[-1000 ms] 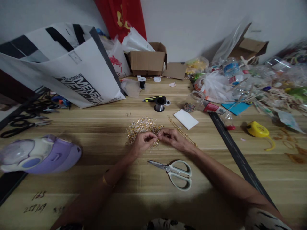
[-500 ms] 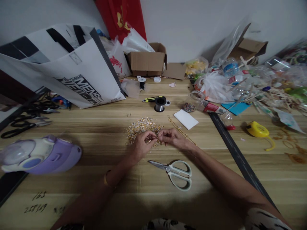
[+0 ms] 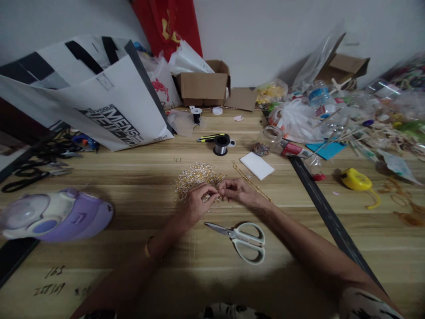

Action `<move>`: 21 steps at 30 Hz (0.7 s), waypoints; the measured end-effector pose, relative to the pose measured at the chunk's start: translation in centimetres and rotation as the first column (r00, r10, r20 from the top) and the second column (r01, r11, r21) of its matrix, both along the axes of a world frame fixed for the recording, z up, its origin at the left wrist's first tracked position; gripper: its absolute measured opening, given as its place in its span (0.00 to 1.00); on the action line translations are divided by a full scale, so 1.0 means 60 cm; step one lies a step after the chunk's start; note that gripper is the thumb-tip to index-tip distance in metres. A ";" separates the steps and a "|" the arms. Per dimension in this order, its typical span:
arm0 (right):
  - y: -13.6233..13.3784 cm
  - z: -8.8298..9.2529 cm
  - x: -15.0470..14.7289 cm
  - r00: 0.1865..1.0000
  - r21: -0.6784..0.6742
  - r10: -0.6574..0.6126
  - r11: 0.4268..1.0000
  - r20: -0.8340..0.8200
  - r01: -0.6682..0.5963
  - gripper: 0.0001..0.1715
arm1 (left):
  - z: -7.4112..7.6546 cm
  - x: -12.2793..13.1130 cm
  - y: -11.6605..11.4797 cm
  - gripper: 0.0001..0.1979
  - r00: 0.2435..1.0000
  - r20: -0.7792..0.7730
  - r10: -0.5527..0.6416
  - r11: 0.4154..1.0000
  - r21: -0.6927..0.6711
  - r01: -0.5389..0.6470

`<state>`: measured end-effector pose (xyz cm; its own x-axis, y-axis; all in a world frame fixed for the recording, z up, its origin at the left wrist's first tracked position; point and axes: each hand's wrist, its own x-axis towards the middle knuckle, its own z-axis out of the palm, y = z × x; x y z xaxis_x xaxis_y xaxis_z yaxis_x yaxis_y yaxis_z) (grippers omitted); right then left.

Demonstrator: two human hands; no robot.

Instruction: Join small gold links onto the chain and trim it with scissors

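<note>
My left hand (image 3: 198, 199) and my right hand (image 3: 237, 190) meet fingertip to fingertip at the near right side of a pile of small gold and silver beads or findings (image 3: 195, 175). Both are closed in a pinch; whatever sits between the fingertips is too small to make out. Just right of my right hand, a thin gold chain (image 3: 245, 177) lies slantwise on the table. Scissors with pale handles (image 3: 247, 241) rest nearer to me, blades pointing left, slightly apart from both hands.
Behind the pile are a spool of silver wire (image 3: 221, 145), a yellow-black cutter (image 3: 210, 138), a folded white paper (image 3: 257, 165) and a jar of beads (image 3: 265, 144). A purple-white bottle (image 3: 76, 217) lies left. A yellow tape measure (image 3: 357, 180) and cluttered bags and bottles fill the right.
My left hand's fingers have drawn slightly closer together over the pinch. My right hand and the objects on the table stay nearly where they were.
</note>
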<state>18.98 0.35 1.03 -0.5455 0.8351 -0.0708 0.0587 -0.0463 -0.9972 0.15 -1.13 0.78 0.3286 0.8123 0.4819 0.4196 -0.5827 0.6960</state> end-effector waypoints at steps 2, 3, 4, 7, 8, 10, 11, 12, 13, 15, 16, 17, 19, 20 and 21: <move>0.000 -0.001 0.000 1.000 0.000 -0.001 1.000 0.002 0.001 0.18 | 0.001 0.000 -0.001 0.03 1.000 -0.011 -0.008 1.000 -0.010 0.007; 0.000 -0.001 0.000 1.000 0.001 -0.003 1.000 0.005 0.003 0.18 | 0.001 0.000 -0.001 0.03 1.000 -0.011 -0.010 1.000 -0.018 0.010; 0.000 0.000 -0.001 1.000 0.002 -0.006 1.000 0.011 0.006 0.18 | 0.001 0.000 -0.001 0.03 1.000 -0.009 -0.014 0.999 -0.031 0.013; -0.001 0.005 -0.002 0.999 0.008 -0.019 1.000 0.040 0.019 0.18 | -0.001 0.000 0.001 0.04 1.000 0.022 -0.011 0.994 -0.106 0.014; -0.001 0.006 -0.002 0.998 0.010 -0.026 1.000 0.051 0.025 0.18 | -0.003 0.000 0.002 0.04 0.999 0.040 -0.009 0.990 -0.143 0.014; -0.001 0.008 -0.002 0.997 0.017 -0.040 0.999 0.064 0.039 0.18 | -0.006 0.000 0.006 0.04 0.996 0.093 -0.006 0.972 -0.232 0.028; -0.001 0.008 -0.002 0.997 0.023 -0.045 0.999 0.068 0.044 0.18 | -0.006 0.000 0.008 0.04 0.992 0.130 -0.008 0.960 -0.276 0.044; -0.001 0.007 -0.001 0.996 0.032 -0.050 0.998 0.072 0.048 0.18 | -0.007 -0.001 0.009 0.04 0.985 0.170 -0.009 0.946 -0.318 0.063; 0.000 0.006 -0.001 0.995 0.045 -0.053 0.998 0.079 0.049 0.18 | -0.006 -0.002 0.011 0.04 0.977 0.213 -0.008 0.931 -0.355 0.085; 0.000 0.003 0.000 0.994 0.071 -0.053 0.996 0.099 0.046 0.18 | -0.004 -0.003 0.013 0.06 0.957 0.291 0.002 0.900 -0.417 0.125; 0.000 0.001 0.000 0.993 0.081 -0.053 0.996 0.106 0.044 0.18 | -0.003 -0.003 0.014 0.07 0.947 0.322 0.011 0.884 -0.445 0.141; 0.000 0.000 0.001 0.993 0.089 -0.052 0.995 0.108 0.042 0.18 | -0.003 -0.004 0.015 0.08 0.937 0.347 0.021 0.866 -0.475 0.157; 0.000 0.000 0.000 0.993 0.103 -0.054 0.994 0.103 0.044 0.17 | -0.002 -0.004 0.015 0.10 0.921 0.387 0.039 0.824 -0.534 0.190; 0.000 0.000 0.000 0.994 0.109 -0.055 0.993 0.099 0.044 0.17 | -0.002 -0.004 0.016 0.10 0.915 0.402 0.044 0.800 -0.562 0.208; 0.000 0.000 0.000 0.994 0.116 -0.057 0.992 0.095 0.045 0.17 | -0.002 -0.003 0.016 0.11 0.910 0.413 0.045 0.776 -0.588 0.228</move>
